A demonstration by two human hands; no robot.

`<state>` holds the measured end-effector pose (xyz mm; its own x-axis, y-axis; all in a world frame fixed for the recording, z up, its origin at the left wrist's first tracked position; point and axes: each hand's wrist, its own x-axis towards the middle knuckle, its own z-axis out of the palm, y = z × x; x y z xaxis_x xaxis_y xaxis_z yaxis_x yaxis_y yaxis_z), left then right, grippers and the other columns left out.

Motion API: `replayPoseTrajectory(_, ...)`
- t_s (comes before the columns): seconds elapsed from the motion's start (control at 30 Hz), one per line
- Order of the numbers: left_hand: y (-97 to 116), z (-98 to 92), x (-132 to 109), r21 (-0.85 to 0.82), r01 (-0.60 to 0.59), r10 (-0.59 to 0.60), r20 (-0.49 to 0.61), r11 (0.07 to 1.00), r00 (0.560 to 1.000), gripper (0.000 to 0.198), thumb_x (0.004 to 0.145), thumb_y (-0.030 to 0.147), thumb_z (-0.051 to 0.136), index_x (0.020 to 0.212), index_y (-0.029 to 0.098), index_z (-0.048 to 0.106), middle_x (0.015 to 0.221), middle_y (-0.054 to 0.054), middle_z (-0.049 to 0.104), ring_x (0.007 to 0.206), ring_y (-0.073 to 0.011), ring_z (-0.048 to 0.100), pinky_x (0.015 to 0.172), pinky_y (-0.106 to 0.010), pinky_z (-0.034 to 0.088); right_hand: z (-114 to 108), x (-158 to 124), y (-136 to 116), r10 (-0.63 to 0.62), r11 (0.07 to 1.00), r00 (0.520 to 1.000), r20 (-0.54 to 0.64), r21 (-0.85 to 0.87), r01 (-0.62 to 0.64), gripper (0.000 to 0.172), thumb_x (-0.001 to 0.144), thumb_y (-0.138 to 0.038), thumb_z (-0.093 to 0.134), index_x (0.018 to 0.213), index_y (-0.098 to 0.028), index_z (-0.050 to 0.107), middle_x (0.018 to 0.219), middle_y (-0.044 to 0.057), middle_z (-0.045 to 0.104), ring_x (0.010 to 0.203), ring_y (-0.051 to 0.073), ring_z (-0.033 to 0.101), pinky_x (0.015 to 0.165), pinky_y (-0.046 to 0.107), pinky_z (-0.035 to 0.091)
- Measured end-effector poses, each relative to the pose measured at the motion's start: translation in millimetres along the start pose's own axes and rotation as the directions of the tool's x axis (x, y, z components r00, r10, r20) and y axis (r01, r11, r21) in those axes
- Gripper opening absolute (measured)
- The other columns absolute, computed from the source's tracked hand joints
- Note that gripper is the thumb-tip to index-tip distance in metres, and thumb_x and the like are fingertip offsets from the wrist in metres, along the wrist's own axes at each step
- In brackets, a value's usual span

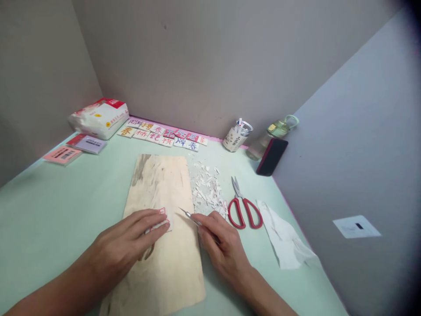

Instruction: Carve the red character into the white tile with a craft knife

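Note:
My left hand point(131, 239) lies flat on a wooden board point(164, 184), its fingers stretched out and pressing down a small white paper piece with red lines point(162, 224). My right hand point(220, 243) is closed in a pen grip on a thin metal craft knife point(189, 215). The blade tip points left toward the paper piece, a little apart from it. A heap of white paper scraps point(207, 188) lies just beyond my right hand.
Red-handled scissors point(244, 208) and a crumpled white tissue point(286, 239) lie to the right. At the back stand rows of character cards point(161, 133), a tissue pack point(98, 117), a pen cup point(237, 136), a bottle point(274, 134), a phone point(272, 156). Card packets point(74, 148) lie left.

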<state>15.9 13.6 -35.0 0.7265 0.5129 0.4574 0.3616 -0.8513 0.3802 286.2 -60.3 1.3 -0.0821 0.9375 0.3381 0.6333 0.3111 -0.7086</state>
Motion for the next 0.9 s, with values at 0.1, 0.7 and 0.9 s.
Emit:
replayPoseTrajectory(0.1, -1, -2.6, -4, -0.014, -0.009, 0.009, -0.012, 1.0, 1.0, 0.043, 0.106, 0.009, 0.044, 0.14, 0.028, 0.063, 0.145, -0.002, 0.066, 0.142, -0.0213, 0.053, 0.118, -0.037, 0.049, -1, -1, 1, -0.004, 1.0, 1.0, -0.008, -0.001, 0.004, 0.037, 0.101, -0.011, 0.047, 0.128, -0.02, 0.071, 0.079, 0.0, 0.054, 0.065, 0.014, 0.055, 0.056, 0.026, 0.043)
replayPoseTrajectory(0.7, -17, -16.0, 4, -0.116, 0.084, -0.08, 0.038, 0.99, 0.996, 0.017, 0.105, 0.03, 0.054, 0.104, 0.029, 0.071, 0.132, -0.002, 0.071, 0.112, -0.0158, 0.074, 0.093, -0.018, 0.059, -3, -1, 0, 0.055, 0.998, 0.998, 0.035, -0.006, -0.055, 0.035, 0.102, -0.016, 0.047, 0.125, -0.019, 0.073, 0.081, 0.002, 0.057, 0.067, 0.015, 0.058, 0.057, 0.028, 0.045)
replayPoseTrajectory(0.9, 3, -5.5, 4, -0.101, 0.12, -0.128, -0.076, 0.988, 0.989, 0.019, 0.106, 0.025, 0.052, 0.109, 0.028, 0.071, 0.122, -0.001, 0.073, 0.112, -0.0179, 0.072, 0.101, -0.026, 0.056, -3, 0, 0, 0.043, 0.999, 0.998, 0.055, -0.008, -0.042, 0.034, 0.103, -0.016, 0.047, 0.124, -0.02, 0.072, 0.082, 0.002, 0.059, 0.067, 0.015, 0.058, 0.058, 0.028, 0.045)
